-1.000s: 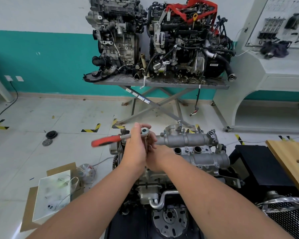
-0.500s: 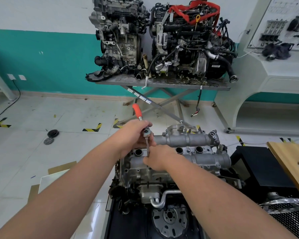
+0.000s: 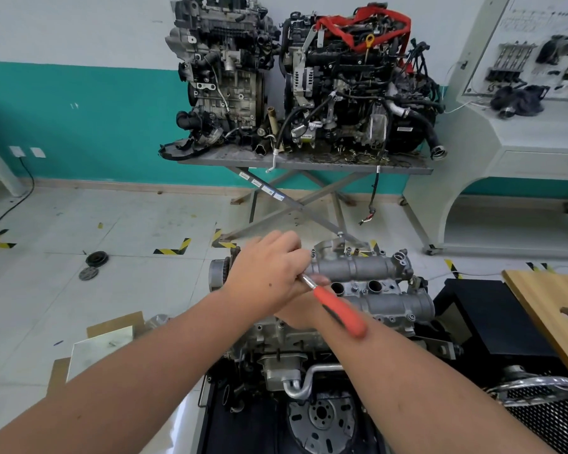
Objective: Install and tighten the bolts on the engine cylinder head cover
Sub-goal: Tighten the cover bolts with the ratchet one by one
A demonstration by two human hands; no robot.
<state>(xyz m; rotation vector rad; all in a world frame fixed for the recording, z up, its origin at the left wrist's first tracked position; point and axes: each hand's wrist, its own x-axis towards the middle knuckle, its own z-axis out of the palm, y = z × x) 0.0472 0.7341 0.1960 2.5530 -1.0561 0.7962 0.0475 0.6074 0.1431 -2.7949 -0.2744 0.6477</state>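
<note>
Both forearms reach out over the engine. The left hand (image 3: 269, 273) is curled over the head of the ratchet wrench (image 3: 336, 308), whose orange handle slants down to the right across the right forearm. The right hand (image 3: 297, 311) lies mostly hidden beneath; I cannot tell its grip. The cylinder head cover (image 3: 374, 283) sits just right of the hands, with open floor (image 3: 138, 283) to the left.

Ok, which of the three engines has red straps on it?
The black engine with red straps, at the right on the grey metal table. The grey engine beside it and the silver engine being worked on have none.
</note>
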